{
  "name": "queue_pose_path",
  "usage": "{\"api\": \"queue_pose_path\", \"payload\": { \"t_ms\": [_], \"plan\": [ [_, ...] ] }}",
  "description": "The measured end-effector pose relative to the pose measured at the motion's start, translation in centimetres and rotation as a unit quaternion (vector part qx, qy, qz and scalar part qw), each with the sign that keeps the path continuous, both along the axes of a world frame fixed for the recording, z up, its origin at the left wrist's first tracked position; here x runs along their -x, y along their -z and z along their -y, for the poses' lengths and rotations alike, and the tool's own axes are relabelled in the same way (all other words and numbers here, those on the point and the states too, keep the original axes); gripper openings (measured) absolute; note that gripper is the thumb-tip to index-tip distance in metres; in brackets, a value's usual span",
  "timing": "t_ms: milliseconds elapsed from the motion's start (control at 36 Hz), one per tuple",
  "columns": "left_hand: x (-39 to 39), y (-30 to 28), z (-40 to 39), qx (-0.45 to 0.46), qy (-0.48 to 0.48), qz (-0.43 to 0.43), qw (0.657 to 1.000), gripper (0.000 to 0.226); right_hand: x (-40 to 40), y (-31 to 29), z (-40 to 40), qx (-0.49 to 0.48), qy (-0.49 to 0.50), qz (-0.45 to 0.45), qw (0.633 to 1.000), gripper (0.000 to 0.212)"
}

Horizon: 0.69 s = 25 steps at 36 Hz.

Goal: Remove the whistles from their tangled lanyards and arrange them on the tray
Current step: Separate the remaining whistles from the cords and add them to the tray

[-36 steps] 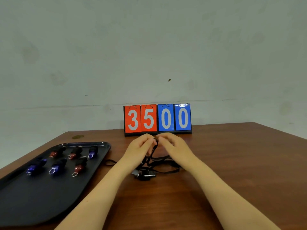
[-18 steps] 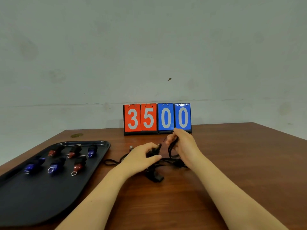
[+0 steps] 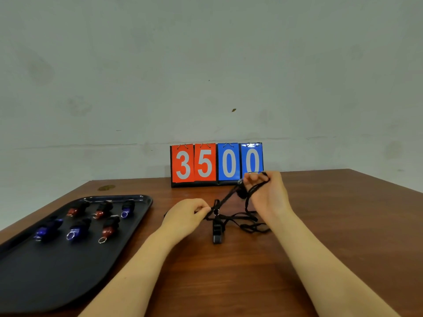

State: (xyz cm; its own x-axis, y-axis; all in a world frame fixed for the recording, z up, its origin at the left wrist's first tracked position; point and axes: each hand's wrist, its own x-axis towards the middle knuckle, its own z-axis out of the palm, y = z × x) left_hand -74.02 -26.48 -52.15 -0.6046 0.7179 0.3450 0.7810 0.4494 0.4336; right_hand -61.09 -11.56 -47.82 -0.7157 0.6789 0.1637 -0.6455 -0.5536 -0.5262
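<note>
My left hand (image 3: 187,213) pinches the tangled lanyards (image 3: 238,216) low, near the desk (image 3: 332,236), anchoring the knot, while my right hand (image 3: 266,193) grips a loop and holds it up and away, so a cord runs taut between them. That tension, I judge, opens the tangle enough to free the black whistle (image 3: 217,232), which lies on the desk below the cords, attached as far as I can tell. The black tray (image 3: 34,282) at my left holds six freed whistles in two rows: three red ones (image 3: 100,211) and three blue ones (image 3: 77,228).
</note>
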Motion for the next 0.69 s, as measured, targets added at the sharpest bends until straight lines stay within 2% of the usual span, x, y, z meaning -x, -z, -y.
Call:
{"api": "queue_pose_path", "payload": {
  "t_ms": [56,111,222,306,389,500,583,694],
  "plan": [
    [0.2,0.2,0.0,0.011,-0.034,-0.013,0.999,0.016,0.0,0.0,-0.3,0.023,-0.008,-0.023,0.999,0.036],
    [0.6,0.3,-0.1,-0.016,-0.091,-0.017,0.996,0.018,-0.1,-0.1,-0.4,0.027,-0.012,-0.032,0.999,0.036],
    [1.8,0.1,0.1,-0.081,-0.197,0.044,0.976,0.027,-0.2,-0.1,-0.5,0.034,-0.019,-0.042,0.998,0.036],
    [1.9,0.3,0.4,-0.037,-0.217,0.063,0.974,0.028,-0.2,-0.2,-0.5,0.038,-0.020,-0.046,0.998,0.035],
    [1.2,0.6,0.2,-0.020,-0.178,0.043,0.983,0.031,-0.1,-0.1,-0.4,0.050,-0.037,-0.050,0.997,0.035],
    [-1.2,-0.3,-0.7,-0.098,-0.069,0.029,0.992,0.037,0.4,0.4,0.2,0.032,-0.072,-0.038,0.996,0.030],
    [-3.3,-0.7,-1.5,-0.128,0.016,0.067,0.989,0.038,0.8,0.6,0.6,0.038,-0.076,-0.027,0.996,0.030],
    [-4.2,-0.1,-1.9,-0.105,0.079,0.144,0.981,0.033,0.9,0.7,0.7,0.061,-0.075,-0.033,0.995,0.030]
  ]
}}
